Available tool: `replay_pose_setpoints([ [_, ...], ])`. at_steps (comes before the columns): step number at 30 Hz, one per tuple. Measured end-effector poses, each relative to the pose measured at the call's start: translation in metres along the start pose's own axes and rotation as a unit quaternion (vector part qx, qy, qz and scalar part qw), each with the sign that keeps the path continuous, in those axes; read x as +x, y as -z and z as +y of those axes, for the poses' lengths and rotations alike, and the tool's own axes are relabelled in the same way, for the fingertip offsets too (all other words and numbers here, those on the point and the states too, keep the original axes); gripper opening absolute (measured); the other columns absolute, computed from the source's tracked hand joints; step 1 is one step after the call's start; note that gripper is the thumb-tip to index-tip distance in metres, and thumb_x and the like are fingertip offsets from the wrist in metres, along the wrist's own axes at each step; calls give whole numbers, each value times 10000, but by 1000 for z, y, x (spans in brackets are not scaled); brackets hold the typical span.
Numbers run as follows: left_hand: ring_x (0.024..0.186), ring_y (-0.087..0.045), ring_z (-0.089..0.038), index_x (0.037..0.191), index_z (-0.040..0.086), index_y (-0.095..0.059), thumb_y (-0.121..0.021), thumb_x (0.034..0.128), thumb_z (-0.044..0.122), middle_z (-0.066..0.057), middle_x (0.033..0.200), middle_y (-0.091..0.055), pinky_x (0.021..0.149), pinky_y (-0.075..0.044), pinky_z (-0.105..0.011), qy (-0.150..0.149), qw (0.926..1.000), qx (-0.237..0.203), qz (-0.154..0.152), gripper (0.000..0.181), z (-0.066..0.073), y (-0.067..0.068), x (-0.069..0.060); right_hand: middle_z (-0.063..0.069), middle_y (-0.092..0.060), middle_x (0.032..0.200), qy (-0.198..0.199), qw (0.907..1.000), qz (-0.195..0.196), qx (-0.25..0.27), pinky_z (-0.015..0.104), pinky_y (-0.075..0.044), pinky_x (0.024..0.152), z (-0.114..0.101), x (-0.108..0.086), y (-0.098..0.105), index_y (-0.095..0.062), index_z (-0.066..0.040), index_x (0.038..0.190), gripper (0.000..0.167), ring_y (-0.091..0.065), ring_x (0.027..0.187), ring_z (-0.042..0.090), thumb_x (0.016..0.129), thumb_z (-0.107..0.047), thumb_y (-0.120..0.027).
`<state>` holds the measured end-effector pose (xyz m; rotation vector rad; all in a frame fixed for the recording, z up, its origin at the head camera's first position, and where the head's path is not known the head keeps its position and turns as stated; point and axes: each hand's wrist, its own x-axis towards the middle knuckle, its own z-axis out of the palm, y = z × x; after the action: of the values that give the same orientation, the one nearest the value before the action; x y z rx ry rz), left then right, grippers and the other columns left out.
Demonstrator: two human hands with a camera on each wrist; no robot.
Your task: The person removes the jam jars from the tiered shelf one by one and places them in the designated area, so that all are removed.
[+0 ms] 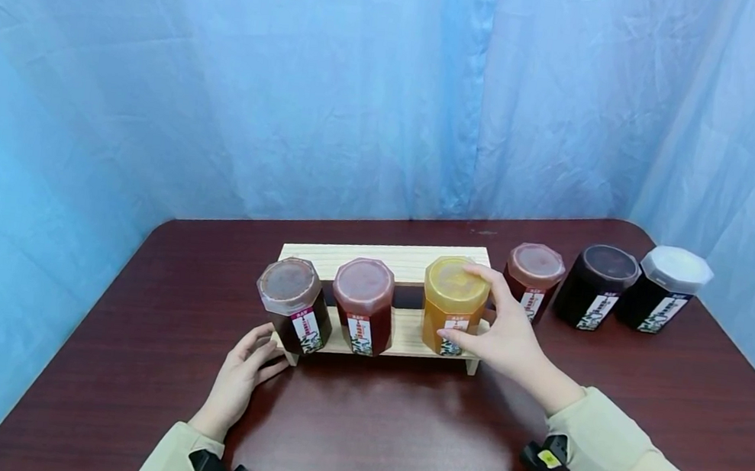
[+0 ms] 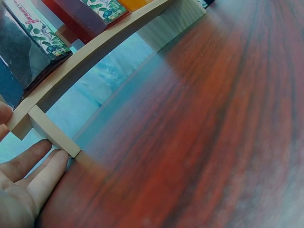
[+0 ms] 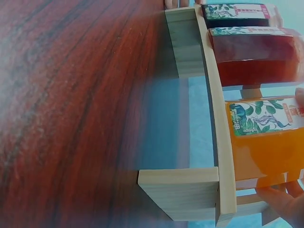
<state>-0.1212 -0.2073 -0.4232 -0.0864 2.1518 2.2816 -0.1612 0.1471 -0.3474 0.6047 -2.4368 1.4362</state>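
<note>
Standing upright at the right end of a pale wooden two-tier rack [image 1: 382, 260], on its lower tier, an amber-yellow faceted jar [image 1: 440, 315] has its long axis vertical, its translucent yellow lid [image 1: 450, 283] uppermost and its white printed label [image 1: 455, 325] turned toward the rack's front. The right hand [image 1: 511, 334] grasps this jar, spread about as wide as its body, the thumb on the label side and the other fingers curved around the lid and the side nearest the rack's right end. The left hand [image 1: 241, 376] is at the rack's left end, relaxed, its fingers parted and gently bent, touching the rack. On the same lower tier, a dark brown faceted jar [image 1: 294, 310] stands at the left end and a deep red faceted jar [image 1: 363, 307] left of the rack's middle, labels facing the rack's front. To the rack's right, a red faceted jar [image 1: 525, 288], a black dark-lidded jar [image 1: 582, 294] and a black white-lidded jar [image 1: 650, 299] stand on the glossy red-brown table [image 1: 363, 434].
</note>
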Motion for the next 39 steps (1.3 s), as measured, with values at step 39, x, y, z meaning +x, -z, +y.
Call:
replay_pose_setpoints([
  [39, 906, -621, -82, 1352, -10, -360, -446, 997, 113, -11, 1095, -523, 830, -532, -258, 90, 10000, -1, 22, 385, 1, 0, 0, 145, -517, 1187, -236, 9995, 207, -13, 436, -509, 867, -11, 3, -1, -405, -78, 1313, 821, -590, 974, 298, 622, 11, -840],
])
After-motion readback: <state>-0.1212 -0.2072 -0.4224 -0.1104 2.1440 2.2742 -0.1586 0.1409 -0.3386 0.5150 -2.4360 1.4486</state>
